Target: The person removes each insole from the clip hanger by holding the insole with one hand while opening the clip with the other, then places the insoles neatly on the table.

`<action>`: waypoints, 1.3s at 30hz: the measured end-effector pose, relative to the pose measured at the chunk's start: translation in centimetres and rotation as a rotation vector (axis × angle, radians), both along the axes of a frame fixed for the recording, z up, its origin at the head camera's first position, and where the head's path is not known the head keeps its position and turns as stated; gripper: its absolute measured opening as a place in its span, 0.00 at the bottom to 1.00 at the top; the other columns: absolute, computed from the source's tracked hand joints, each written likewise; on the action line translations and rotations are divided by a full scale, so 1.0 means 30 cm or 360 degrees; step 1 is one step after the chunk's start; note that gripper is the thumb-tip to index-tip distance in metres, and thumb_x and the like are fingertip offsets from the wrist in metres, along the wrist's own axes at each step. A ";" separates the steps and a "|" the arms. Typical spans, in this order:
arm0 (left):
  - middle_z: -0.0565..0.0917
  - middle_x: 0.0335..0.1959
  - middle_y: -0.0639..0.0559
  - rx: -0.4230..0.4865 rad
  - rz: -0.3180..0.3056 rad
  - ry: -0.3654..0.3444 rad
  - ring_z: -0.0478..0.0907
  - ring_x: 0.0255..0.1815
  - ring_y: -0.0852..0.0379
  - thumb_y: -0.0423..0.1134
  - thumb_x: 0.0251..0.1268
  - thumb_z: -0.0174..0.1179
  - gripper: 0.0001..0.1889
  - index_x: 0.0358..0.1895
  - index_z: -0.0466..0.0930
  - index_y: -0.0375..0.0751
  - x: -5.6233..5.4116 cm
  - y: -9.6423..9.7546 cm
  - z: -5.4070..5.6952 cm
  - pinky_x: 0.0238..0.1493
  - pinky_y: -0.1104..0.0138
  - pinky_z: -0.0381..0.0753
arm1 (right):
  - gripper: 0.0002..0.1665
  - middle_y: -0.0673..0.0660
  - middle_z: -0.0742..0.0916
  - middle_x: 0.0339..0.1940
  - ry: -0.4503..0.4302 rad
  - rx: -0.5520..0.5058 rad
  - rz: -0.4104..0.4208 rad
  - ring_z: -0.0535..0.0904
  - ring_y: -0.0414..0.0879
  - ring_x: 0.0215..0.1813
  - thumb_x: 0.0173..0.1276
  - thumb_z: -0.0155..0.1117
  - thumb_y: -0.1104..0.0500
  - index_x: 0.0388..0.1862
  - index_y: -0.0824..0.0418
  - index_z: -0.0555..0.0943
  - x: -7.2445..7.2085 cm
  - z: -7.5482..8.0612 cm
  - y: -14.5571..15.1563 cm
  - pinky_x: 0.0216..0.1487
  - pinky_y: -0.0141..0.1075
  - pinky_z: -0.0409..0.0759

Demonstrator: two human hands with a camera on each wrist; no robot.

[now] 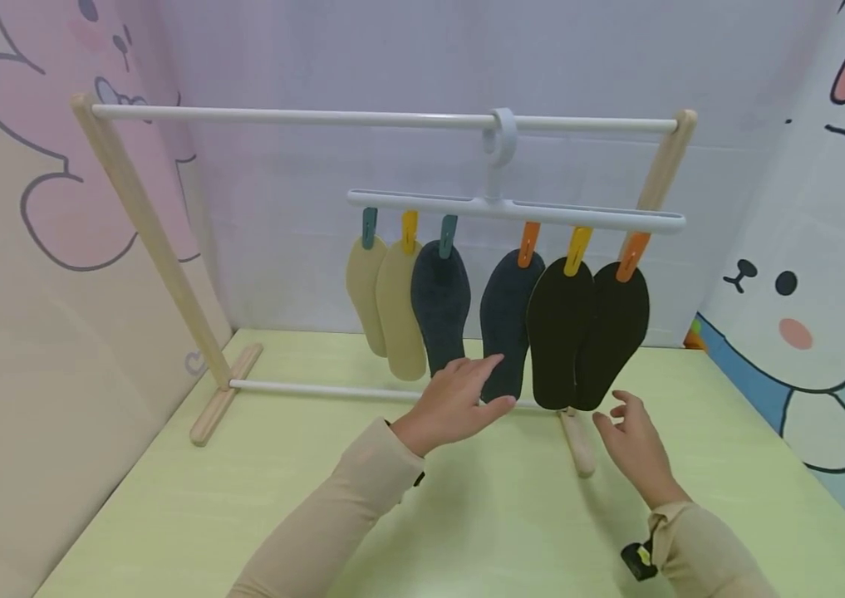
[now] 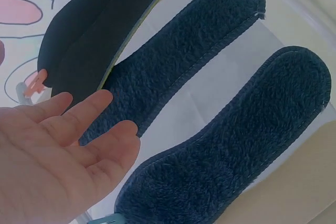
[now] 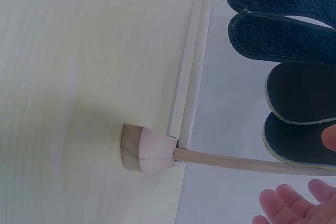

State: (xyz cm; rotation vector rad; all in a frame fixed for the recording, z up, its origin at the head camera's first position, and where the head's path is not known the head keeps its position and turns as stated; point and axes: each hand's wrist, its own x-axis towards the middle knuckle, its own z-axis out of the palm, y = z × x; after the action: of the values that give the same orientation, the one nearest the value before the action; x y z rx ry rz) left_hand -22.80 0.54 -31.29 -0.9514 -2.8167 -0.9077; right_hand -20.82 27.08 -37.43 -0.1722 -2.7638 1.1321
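Observation:
A white hanger (image 1: 587, 215) carries several insoles on clips: beige insoles (image 1: 400, 320) at the left, a dark blue insole (image 1: 440, 291) and another dark blue insole (image 1: 503, 307) mid-bar, black insoles (image 1: 558, 332) at the right. In the head view my left hand (image 1: 455, 400) is in front of the blue pair's lower ends, fingers extended, holding nothing; contact cannot be told. The left wrist view shows the blue insoles' fluffy pile (image 2: 226, 145) beside that hand. My right hand (image 1: 633, 444), fingers loosely bent and holding nothing, is just below the black insoles.
The hanger hooks over the white top rod (image 1: 280, 116) of a wooden-sided rack. A lower rod (image 1: 317, 389) joins its wooden feet (image 1: 228, 394) on the pale green table (image 1: 168, 515). Teal, yellow and orange clips (image 1: 529, 245) grip the insoles. Cartoon-printed curtains surround the table.

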 end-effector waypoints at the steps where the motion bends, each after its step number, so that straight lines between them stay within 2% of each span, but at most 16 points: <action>1: 0.73 0.63 0.44 0.0003 -0.0002 0.0003 0.63 0.67 0.41 0.50 0.71 0.54 0.31 0.72 0.61 0.40 0.000 -0.001 0.003 0.65 0.49 0.61 | 0.35 0.77 0.70 0.57 0.0014 -0.0027 -0.0001 0.72 0.67 0.53 0.73 0.48 0.57 0.69 0.77 0.52 -0.003 0.001 -0.004 0.51 0.56 0.70; 4: 0.70 0.67 0.45 0.0013 -0.0004 0.0002 0.63 0.67 0.42 0.50 0.71 0.53 0.31 0.72 0.60 0.40 0.002 -0.003 0.012 0.65 0.49 0.61 | 0.37 0.78 0.67 0.59 0.0065 -0.0109 -0.0001 0.72 0.69 0.54 0.72 0.49 0.60 0.70 0.79 0.50 -0.011 0.001 -0.019 0.53 0.56 0.69; 8: 0.70 0.66 0.46 0.0006 -0.0003 0.0004 0.64 0.67 0.43 0.50 0.70 0.54 0.31 0.72 0.61 0.40 0.007 -0.005 0.020 0.65 0.51 0.61 | 0.37 0.79 0.65 0.60 0.0113 -0.0176 0.0009 0.71 0.70 0.54 0.70 0.49 0.63 0.69 0.81 0.49 -0.020 -0.003 -0.036 0.56 0.56 0.67; 14: 0.70 0.67 0.47 0.0000 -0.0018 0.0014 0.65 0.65 0.44 0.50 0.70 0.54 0.31 0.72 0.61 0.40 0.012 -0.007 0.025 0.65 0.53 0.62 | 0.33 0.76 0.68 0.58 0.0160 -0.0163 -0.0005 0.71 0.68 0.54 0.70 0.48 0.63 0.67 0.80 0.54 -0.015 -0.010 -0.049 0.56 0.55 0.67; 17: 0.69 0.67 0.46 0.0017 -0.0032 0.0003 0.64 0.66 0.44 0.50 0.71 0.54 0.31 0.72 0.61 0.40 0.015 -0.007 0.027 0.65 0.52 0.61 | 0.27 0.75 0.72 0.56 0.0214 -0.0121 -0.0019 0.73 0.67 0.53 0.71 0.48 0.62 0.62 0.79 0.62 -0.008 -0.012 -0.055 0.55 0.54 0.68; 21: 0.68 0.68 0.46 0.0023 -0.0049 -0.0009 0.63 0.68 0.45 0.51 0.71 0.53 0.31 0.72 0.61 0.40 0.018 -0.007 0.030 0.66 0.52 0.60 | 0.18 0.73 0.77 0.50 0.0328 -0.0060 -0.0029 0.75 0.66 0.50 0.73 0.51 0.60 0.51 0.76 0.72 -0.002 -0.013 -0.059 0.51 0.54 0.71; 24: 0.67 0.69 0.47 0.0006 -0.0045 -0.0004 0.63 0.68 0.45 0.51 0.71 0.53 0.31 0.72 0.61 0.41 0.014 -0.007 0.031 0.66 0.52 0.60 | 0.17 0.72 0.80 0.45 0.0398 -0.0038 -0.0030 0.76 0.65 0.48 0.74 0.53 0.58 0.46 0.74 0.74 0.000 -0.015 -0.063 0.49 0.54 0.72; 29: 0.67 0.69 0.47 -0.0017 -0.0023 0.0015 0.63 0.68 0.45 0.51 0.71 0.53 0.31 0.71 0.61 0.40 0.005 -0.008 0.026 0.66 0.52 0.60 | 0.15 0.69 0.83 0.40 0.0442 -0.0071 -0.0078 0.78 0.63 0.48 0.72 0.56 0.58 0.43 0.71 0.75 0.025 -0.025 -0.067 0.48 0.51 0.72; 31: 0.67 0.69 0.47 -0.0015 -0.0016 0.0005 0.63 0.68 0.45 0.51 0.71 0.53 0.31 0.71 0.62 0.40 0.004 -0.008 0.024 0.66 0.52 0.60 | 0.12 0.67 0.84 0.37 0.0472 -0.0074 -0.0088 0.78 0.58 0.45 0.71 0.57 0.59 0.41 0.70 0.76 0.038 -0.034 -0.070 0.46 0.44 0.73; 33: 0.67 0.69 0.47 -0.0011 -0.0022 -0.0007 0.63 0.68 0.45 0.50 0.71 0.53 0.31 0.71 0.62 0.40 0.005 -0.007 0.024 0.66 0.52 0.60 | 0.09 0.63 0.84 0.34 0.0536 -0.0060 -0.0056 0.79 0.49 0.41 0.69 0.58 0.61 0.38 0.69 0.77 0.050 -0.043 -0.074 0.44 0.36 0.72; 36: 0.68 0.69 0.46 0.0005 -0.0046 0.0023 0.63 0.68 0.45 0.50 0.71 0.53 0.30 0.70 0.63 0.39 0.005 -0.003 0.027 0.66 0.52 0.60 | 0.04 0.56 0.83 0.29 0.0656 -0.0039 0.0059 0.75 0.36 0.36 0.66 0.61 0.65 0.32 0.66 0.77 0.062 -0.051 -0.080 0.41 0.29 0.70; 39: 0.69 0.68 0.46 0.0044 -0.0067 0.0085 0.65 0.67 0.46 0.48 0.71 0.52 0.28 0.69 0.64 0.38 0.002 0.001 0.034 0.66 0.54 0.62 | 0.04 0.49 0.82 0.27 0.0741 -0.0063 0.0184 0.74 0.30 0.35 0.63 0.63 0.68 0.29 0.64 0.78 0.071 -0.053 -0.089 0.40 0.28 0.70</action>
State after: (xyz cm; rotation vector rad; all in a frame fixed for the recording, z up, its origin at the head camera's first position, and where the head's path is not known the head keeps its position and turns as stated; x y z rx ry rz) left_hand -22.73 0.57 -30.28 -1.0191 -2.7428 -0.9085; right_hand -18.68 24.42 -39.01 0.2235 -2.3626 1.0873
